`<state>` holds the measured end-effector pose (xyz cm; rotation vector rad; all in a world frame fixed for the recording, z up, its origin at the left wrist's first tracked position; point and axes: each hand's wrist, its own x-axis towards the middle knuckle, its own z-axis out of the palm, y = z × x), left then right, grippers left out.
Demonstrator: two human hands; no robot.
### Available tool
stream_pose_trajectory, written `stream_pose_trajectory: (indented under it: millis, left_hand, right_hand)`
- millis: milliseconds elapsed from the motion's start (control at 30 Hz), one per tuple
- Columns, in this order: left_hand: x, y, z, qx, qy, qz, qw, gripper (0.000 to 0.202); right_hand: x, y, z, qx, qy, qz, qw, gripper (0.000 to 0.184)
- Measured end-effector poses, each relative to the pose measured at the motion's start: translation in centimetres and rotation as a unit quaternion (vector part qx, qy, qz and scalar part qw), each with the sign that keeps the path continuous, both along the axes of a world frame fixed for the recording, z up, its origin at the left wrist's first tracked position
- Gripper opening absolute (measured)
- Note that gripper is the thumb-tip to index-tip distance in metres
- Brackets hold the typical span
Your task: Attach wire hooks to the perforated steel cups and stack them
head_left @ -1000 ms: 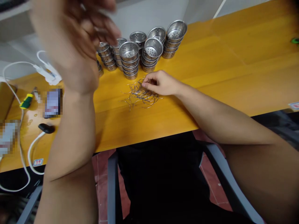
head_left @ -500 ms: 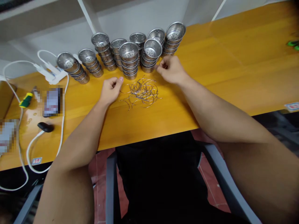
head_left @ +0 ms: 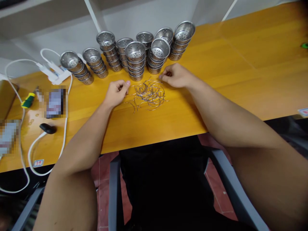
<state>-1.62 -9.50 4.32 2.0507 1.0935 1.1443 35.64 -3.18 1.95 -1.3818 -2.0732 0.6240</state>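
A tangled pile of thin curved metal wires (head_left: 148, 94) lies on the yellow wooden table (head_left: 228, 73). My left hand (head_left: 116, 92) rests at the pile's left edge, fingers curled with the thumb against them. My right hand (head_left: 176, 75) sits at the pile's upper right, fingers curled in a pinch; whether a wire is in them I cannot make out. Behind the wires stand several stacks of perforated steel cups (head_left: 135, 58), with more stacks (head_left: 72, 64) further left.
At the left lie a white power strip (head_left: 55, 72) with white cable (head_left: 64, 122), a green-handled screwdriver (head_left: 28, 100), a black oval object (head_left: 47, 128) and blurred flat items. A small green thing (head_left: 305, 45) sits far right. A grey chair frame (head_left: 113, 192) shows below.
My left hand came down from in front of the camera to the pile's left edge. My right hand moved from the pile toward the cups, then settled at the pile's upper right.
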Motion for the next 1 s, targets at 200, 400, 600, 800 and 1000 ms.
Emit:
stream_pose_trajectory:
  millis: [200, 400, 600, 800, 1000]
  left_hand:
    - [-0.1, 0.2, -0.2, 0.0, 0.011, -0.003, 1.0, 0.095]
    - [0.0, 0.1, -0.4, -0.006, 0.025, 0.006, 1.0, 0.091]
    - [-1.2, -0.6, 0.5, 0.057, 0.142, 0.016, 0.988, 0.078]
    - [-3.0, -0.4, 0.4, -0.041, 0.287, -0.085, 0.953, 0.177]
    - [0.3, -2.2, 1.1, -0.095, 0.369, -0.123, 0.916, 0.183]
  right_hand:
    - [0.4, 0.4, -0.7, 0.01, 0.006, 0.025, 1.0, 0.041]
    - [0.4, 0.6, -1.1, 0.021, 0.009, 0.037, 0.999, 0.058]
    - [-0.2, -1.1, 0.3, 0.03, 0.025, 0.038, 0.998, 0.086]
    - [-2.6, -4.8, 2.0, 0.035, -0.073, 0.149, 0.986, 0.12]
    - [-5.9, -6.7, 0.2, 0.054, -0.057, 0.18, 0.98, 0.114]
